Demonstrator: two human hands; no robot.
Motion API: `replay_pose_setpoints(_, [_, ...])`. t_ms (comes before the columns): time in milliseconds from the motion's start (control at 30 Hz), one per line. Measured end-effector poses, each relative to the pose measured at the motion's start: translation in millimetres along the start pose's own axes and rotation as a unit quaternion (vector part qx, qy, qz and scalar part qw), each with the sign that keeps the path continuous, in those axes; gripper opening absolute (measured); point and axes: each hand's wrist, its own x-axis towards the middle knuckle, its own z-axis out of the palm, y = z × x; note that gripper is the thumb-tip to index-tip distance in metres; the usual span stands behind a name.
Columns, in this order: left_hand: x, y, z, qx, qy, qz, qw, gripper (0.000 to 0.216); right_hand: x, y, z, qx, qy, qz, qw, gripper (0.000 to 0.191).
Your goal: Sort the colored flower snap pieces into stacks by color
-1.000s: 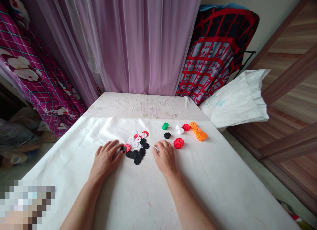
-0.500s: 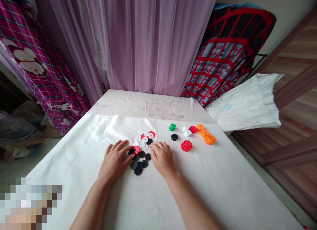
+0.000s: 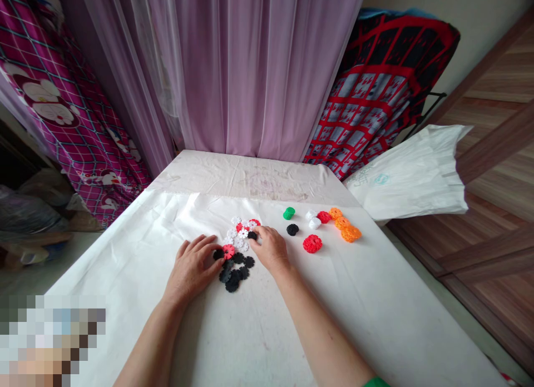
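Note:
A loose heap of flat toothed plastic discs [image 3: 237,248], white, red and black, lies in the middle of a table covered in white cloth [image 3: 342,298]. My left hand [image 3: 192,267] rests flat beside the heap, fingers spread, fingertips touching a red disc [image 3: 228,251] and a black one. My right hand [image 3: 270,247] reaches into the far side of the heap, its fingertips pinching a black disc [image 3: 252,235]. Small sorted stacks stand to the right: green [image 3: 288,213], black [image 3: 292,229], white [image 3: 312,219], red [image 3: 312,243] and orange [image 3: 346,227].
A purple curtain [image 3: 250,70] hangs behind the table. A red and black patterned cloth [image 3: 387,81] drapes over a stand at the back right, with a white plastic bag [image 3: 413,173] beside it. Pink patterned fabric [image 3: 54,98] fills the left side.
My right hand has moved from right of the heap into its far side and closed its fingertips on a black disc. My left hand stays beside the heap.

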Motion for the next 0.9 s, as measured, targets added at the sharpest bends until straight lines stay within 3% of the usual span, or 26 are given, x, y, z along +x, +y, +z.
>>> replay_pose_setpoints(167, [0, -3, 1, -0.003, 0.015, 0.009, 1.000, 0.036, -15, 29, 7, 0.114, 0.079, 0.067, 0.988, 0.024])
replay_pose_setpoints(267, [0, -3, 1, -0.001, 0.018, 0.012, 1.000, 0.036, -20, 35, 9, 0.126, 0.095, 0.061, 0.986, 0.024])
replay_pose_setpoints(467, [0, 0, -1, 0.002, 0.009, 0.007, 1.000, 0.039, -20, 26, 3, 0.063, 0.086, 0.020, 0.994, 0.025])
replay_pose_setpoints(700, [-1, -4, 1, 0.005, 0.014, 0.011, 1.000, 0.040, -17, 19, 2, 0.040, 0.049, 0.045, 0.997, 0.018])
replay_pose_setpoints(800, [-1, -6, 3, 0.003, 0.023, 0.019, 1.000, 0.039, -13, 27, -12, 0.036, 0.089, 0.042, 0.994, 0.020])
replay_pose_setpoints(900, [-1, -7, 4, 0.001, 0.026, 0.017, 1.000, 0.040, -5, 45, -41, -0.005, 0.156, 0.065, 0.986, 0.022])
